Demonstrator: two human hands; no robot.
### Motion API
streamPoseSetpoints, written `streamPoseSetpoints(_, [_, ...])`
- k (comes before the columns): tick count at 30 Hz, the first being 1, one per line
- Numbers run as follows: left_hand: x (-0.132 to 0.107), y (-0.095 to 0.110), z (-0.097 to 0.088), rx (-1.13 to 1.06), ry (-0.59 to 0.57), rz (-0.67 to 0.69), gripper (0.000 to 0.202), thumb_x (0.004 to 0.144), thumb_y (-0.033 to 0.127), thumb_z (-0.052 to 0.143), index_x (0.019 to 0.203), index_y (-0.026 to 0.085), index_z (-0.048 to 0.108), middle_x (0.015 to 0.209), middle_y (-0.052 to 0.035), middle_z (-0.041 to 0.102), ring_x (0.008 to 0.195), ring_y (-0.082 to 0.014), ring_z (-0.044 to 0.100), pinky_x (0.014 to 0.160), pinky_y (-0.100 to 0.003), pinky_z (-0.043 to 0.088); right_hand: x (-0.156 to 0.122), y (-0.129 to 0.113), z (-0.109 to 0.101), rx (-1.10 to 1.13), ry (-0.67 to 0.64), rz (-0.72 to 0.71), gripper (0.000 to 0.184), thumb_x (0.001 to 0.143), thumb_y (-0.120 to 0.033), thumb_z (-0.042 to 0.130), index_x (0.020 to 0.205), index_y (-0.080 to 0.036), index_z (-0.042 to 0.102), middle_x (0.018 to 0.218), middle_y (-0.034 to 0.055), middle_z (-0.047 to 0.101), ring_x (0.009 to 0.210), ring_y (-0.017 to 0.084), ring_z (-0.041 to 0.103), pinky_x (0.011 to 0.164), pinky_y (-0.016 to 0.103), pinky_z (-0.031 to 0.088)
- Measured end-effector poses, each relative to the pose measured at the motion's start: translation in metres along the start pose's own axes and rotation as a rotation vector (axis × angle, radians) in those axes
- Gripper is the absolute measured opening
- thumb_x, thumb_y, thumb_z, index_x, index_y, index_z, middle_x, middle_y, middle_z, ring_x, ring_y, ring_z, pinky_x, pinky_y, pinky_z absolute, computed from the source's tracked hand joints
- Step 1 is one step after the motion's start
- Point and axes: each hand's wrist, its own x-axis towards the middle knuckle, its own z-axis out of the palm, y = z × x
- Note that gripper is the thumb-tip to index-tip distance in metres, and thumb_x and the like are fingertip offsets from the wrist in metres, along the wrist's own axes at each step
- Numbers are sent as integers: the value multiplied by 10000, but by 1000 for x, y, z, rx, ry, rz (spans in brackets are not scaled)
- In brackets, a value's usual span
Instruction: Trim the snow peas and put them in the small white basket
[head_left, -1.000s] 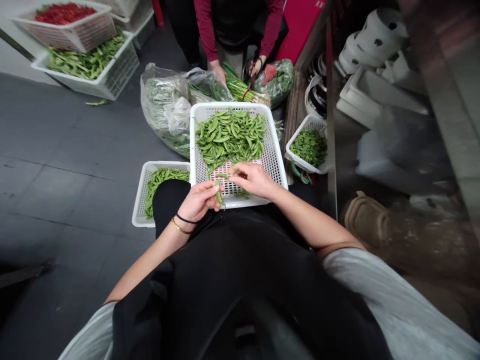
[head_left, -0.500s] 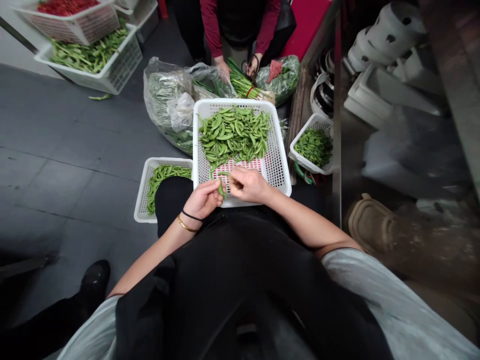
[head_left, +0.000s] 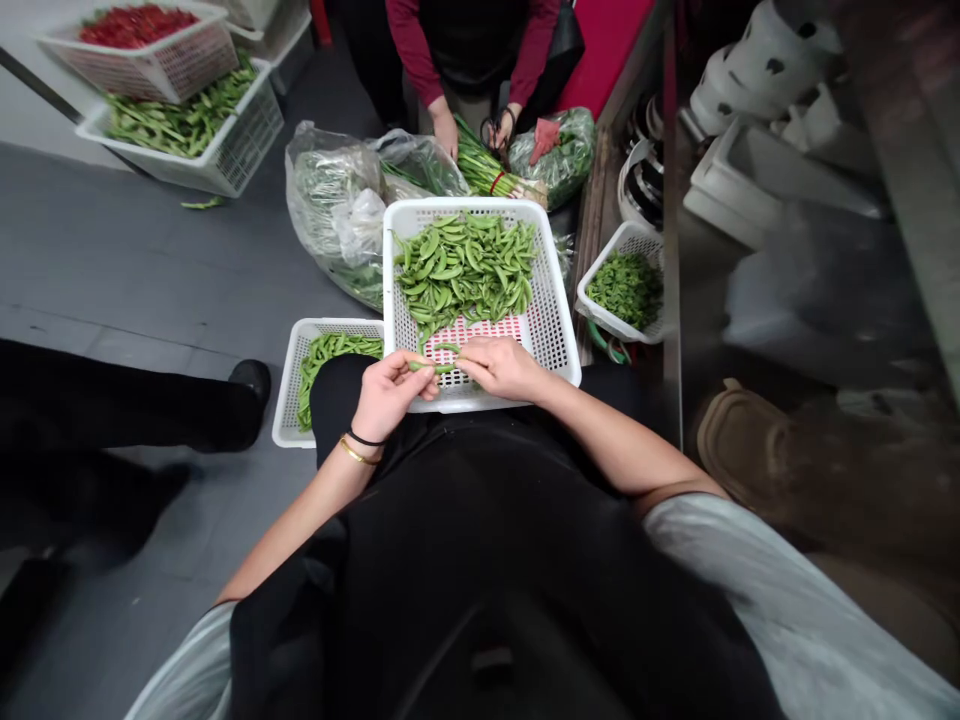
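A green pea pod [head_left: 439, 368] is stretched level between my two hands, over the near end of a white plastic basket [head_left: 556, 330]. My left hand [head_left: 386, 400] is closed, pinching the pod's left end between thumb and fingers. Closed too, my right hand [head_left: 510, 368] has its fingertips at the pod's right end. Another green piece shows just above, by my right fingertips; whether it is held I cannot tell. A heap of pea pods [head_left: 469, 265] fills the far part of the basket, which rests at my lap.
At my left knee stands a basket of green pods [head_left: 330, 350]. Across from me, a co-worker's hands [head_left: 506, 130] hold scissors by bundled green stalks [head_left: 484, 165]. Bagged greens [head_left: 334, 190] lie beyond my basket. Another person's shoe [head_left: 251, 390] is on the floor at left.
My left hand has turned, bringing the pod from upright to level, and my right fingers have come to its other end. A person's legs have moved in at the left.
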Motion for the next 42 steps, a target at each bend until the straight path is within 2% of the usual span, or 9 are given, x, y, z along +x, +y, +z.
streamPoseSetpoints(6, [-3, -5, 10, 82, -145, -120, 299, 675, 362, 746, 748, 135, 565, 589, -26, 657, 504, -139, 640, 469, -215, 515, -1, -1, 12, 169, 170, 95, 330, 915, -278, 395, 600, -183, 415, 600, -2, 464, 611, 113, 445, 630, 245, 347])
streamPoseSetpoints(12, [0, -2, 5, 39, -571, -176, 243, 744, 361, 688, 780, 125, 640, 747, -96, 712, 626, -171, 677, 588, -277, 565, -8, 3, 5, 818, -296, 145, 360, 918, -431, 409, 698, -166, 510, 546, -42, 532, 491, 81, 496, 538, 215, 410])
streamPoseSetpoints(15, [6, -1, -2, -97, -350, -156, 226, 734, 334, 701, 781, 130, 618, 756, -95, 707, 666, -190, 685, 598, -300, 573, -13, 14, -2, 951, -199, 259, 376, 905, -488, 409, 730, -169, 505, 553, -43, 533, 485, 88, 514, 511, 220, 423])
streamPoseSetpoints(19, [20, -5, -16, -289, 149, -76, 236, 682, 287, 731, 745, 141, 557, 773, -69, 699, 714, -186, 685, 629, -295, 572, -22, 50, -11, 559, -242, 308, 324, 892, -417, 465, 738, -159, 586, 603, -16, 584, 574, 99, 550, 612, 230, 424])
streamPoseSetpoints(23, [29, -8, -25, -409, 108, -134, 193, 666, 241, 671, 794, 143, 566, 750, -57, 685, 659, -172, 663, 672, -347, 570, -10, 85, 1, -26, -507, 442, 241, 723, -385, 688, 844, -177, 675, 780, 43, 678, 720, 168, 609, 646, 251, 402])
streamPoseSetpoints(28, [31, -1, -18, -552, -12, -187, 174, 690, 251, 630, 640, 169, 485, 512, 40, 473, 467, -92, 509, 557, -295, 548, 34, 97, 58, -236, -486, 543, 389, 836, -468, 537, 948, -116, 659, 1009, 171, 674, 915, 244, 623, 716, 294, 431])
streamPoseSetpoints(34, [26, -8, -19, -402, 86, -332, 160, 690, 271, 632, 634, 130, 583, 462, 36, 438, 387, -79, 431, 401, -229, 438, 46, 95, 63, -88, -446, 574, 269, 793, -362, 581, 741, -104, 633, 755, 118, 681, 690, 167, 614, 597, 236, 426])
streamPoseSetpoints(38, [22, -18, -10, -256, 122, -340, 285, 643, 250, 724, 875, 103, 650, 557, 23, 536, 366, -36, 377, 328, -159, 287, 22, 71, 35, 619, -384, 581, 205, 783, -328, 538, 673, -154, 540, 427, -51, 479, 382, 74, 425, 410, 191, 336])
streamPoseSetpoints(42, [18, -14, 5, -195, 17, -266, 265, 644, 321, 765, 769, 126, 636, 487, 64, 423, 351, -11, 287, 330, -143, 181, 2, 33, 25, 992, -451, 473, 173, 750, -310, 568, 686, -159, 513, 447, -82, 460, 362, 56, 406, 373, 167, 309])
